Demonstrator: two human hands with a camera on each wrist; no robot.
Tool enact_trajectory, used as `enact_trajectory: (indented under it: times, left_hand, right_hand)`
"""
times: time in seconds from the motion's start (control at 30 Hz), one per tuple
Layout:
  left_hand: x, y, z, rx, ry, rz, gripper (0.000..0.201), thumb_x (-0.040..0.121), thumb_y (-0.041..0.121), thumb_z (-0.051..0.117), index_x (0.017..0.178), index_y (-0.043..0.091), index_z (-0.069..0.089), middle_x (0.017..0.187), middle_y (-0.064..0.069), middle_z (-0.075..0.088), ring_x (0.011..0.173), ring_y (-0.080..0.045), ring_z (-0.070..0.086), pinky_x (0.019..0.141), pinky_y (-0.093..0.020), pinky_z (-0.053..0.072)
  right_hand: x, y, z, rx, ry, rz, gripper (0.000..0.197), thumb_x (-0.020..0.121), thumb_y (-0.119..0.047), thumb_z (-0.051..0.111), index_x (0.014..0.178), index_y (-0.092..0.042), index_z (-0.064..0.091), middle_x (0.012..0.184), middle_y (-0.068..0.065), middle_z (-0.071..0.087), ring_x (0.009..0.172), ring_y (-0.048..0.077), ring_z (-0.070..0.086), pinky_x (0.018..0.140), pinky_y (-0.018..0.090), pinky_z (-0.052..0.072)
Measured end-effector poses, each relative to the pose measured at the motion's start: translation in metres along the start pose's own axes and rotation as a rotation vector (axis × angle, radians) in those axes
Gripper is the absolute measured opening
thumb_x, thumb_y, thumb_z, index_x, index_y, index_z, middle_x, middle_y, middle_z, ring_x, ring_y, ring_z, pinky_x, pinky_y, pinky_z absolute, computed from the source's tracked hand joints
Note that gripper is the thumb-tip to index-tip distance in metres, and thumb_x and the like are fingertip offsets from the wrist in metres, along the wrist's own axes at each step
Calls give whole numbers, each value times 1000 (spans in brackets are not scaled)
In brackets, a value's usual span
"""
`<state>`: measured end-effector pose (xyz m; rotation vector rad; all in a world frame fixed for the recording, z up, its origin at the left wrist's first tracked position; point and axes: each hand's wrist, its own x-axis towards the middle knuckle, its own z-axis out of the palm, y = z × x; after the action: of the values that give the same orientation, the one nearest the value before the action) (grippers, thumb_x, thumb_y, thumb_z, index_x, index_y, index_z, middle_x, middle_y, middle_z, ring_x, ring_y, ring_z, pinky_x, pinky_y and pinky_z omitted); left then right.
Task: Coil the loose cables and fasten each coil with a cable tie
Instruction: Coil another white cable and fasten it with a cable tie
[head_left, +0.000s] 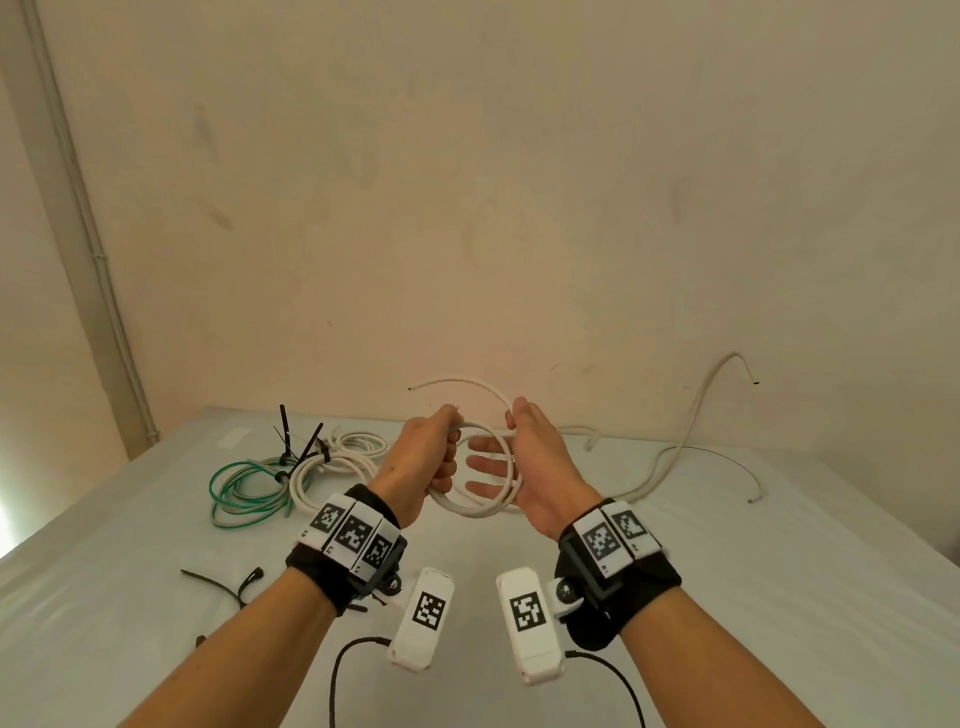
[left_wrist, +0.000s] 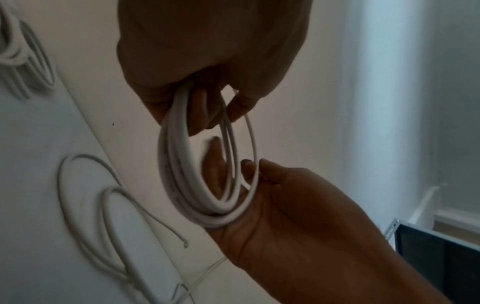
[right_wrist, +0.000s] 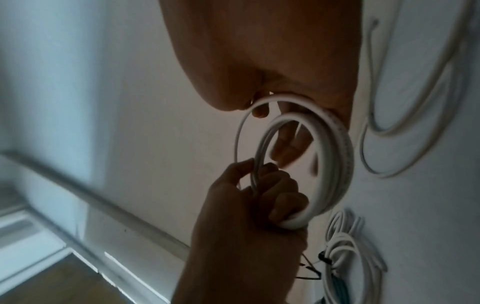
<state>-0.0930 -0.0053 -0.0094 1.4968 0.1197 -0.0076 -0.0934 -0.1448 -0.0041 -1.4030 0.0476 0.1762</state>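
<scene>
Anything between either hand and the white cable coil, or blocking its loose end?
Nothing visible does. The left hand grips the coiled white round cable directly; the right hand pinches its outer strand under the thumb, fingers through the loop. The loose end arcs in open air above both.

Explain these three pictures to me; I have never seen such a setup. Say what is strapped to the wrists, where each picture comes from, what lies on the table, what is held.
No machine: a person works bare-handed. A white camera box hangs from a black band on each wrist. The wide picture comes from a head-worn camera; the other two look along each wrist at the fingers. The left hand grips a coil of white round cable; the right hand pinches its outer turn with the thumb. On the pale grey table lie a green cable coil, a white cable bundle tied with black zip ties, a loose white cable and loose black zip ties.
</scene>
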Motion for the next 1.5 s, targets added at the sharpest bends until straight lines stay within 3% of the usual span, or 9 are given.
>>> enact_trajectory:
  times: [0.13,0.43,0.57,0.77,0.9,1.1,1.23,1.43,1.5]
  left_hand:
    - [-5,6,6,126,-97,53,29,100,28,44,73,22,32,59,6,24,50,-14,19,46,-26,23]
    - [-2,1,6,602,-64,362,12,106,16,36,99,8,41,83,-6,53,66,-20,52,54,-22,40]
    - [5,-11,3,1159,118,699,13,98,20,30,94,11,37,90,-4,42,84,-25,40,69,-35,37]
    - [1,-11,7,1512,388,749,24,89,27,39,93,6,50,90,-17,53,79,-32,47,65,-39,34]
    - [1,-6,9,1425,355,659,18,104,29,29,99,13,35,75,0,49,54,-21,39,51,-33,28]
    - [9,-10,-5,1440,180,824,26,90,26,29,90,8,47,100,-16,50,89,-33,46,76,-46,46]
    - [4,-2,-9,889,-284,550,6,106,16,30,100,14,28,87,-7,66,76,-28,62,74,-49,56]
    - [-8,3,-8,234,-424,226,17,108,4,38,113,1,54,75,-7,56,79,-22,65,87,-40,59]
    - [-8,6,-6,73,-437,155,24,107,3,40,105,0,63,67,-1,42,64,-16,51,72,-36,56]
  right_hand:
    - [0,2,-1,-157,82,-115,27,111,-40,36,103,-19,49,71,0,41,55,12,33,45,25,34]
    - [-2,-14,-4,-450,66,-135,38,99,-27,39,78,-12,67,55,-4,41,49,15,35,44,25,31]
    - [-3,-21,-3,-446,57,-116,35,95,-27,41,74,-10,64,49,-5,36,42,13,30,41,23,28]
    - [-1,-21,-2,-374,72,-101,31,99,-21,39,79,-8,59,54,-2,37,43,14,31,42,24,27]
    - [7,-11,-1,-428,143,-159,27,101,-15,38,79,-11,53,68,5,44,58,21,41,51,32,34]
    - [2,-19,-5,-383,78,-59,36,101,-18,38,82,-2,63,57,2,37,43,14,31,40,22,28]
    - [-1,-25,-14,-453,0,-73,40,98,-27,43,75,-5,67,53,-3,32,39,12,27,42,24,26]
    - [-1,-17,-23,-482,-50,-242,45,97,-53,63,71,-16,67,53,-7,34,47,12,30,46,27,28]
    - [-1,-12,-22,-408,-36,-296,47,98,-53,65,62,-23,65,56,-6,36,49,13,30,46,28,26]
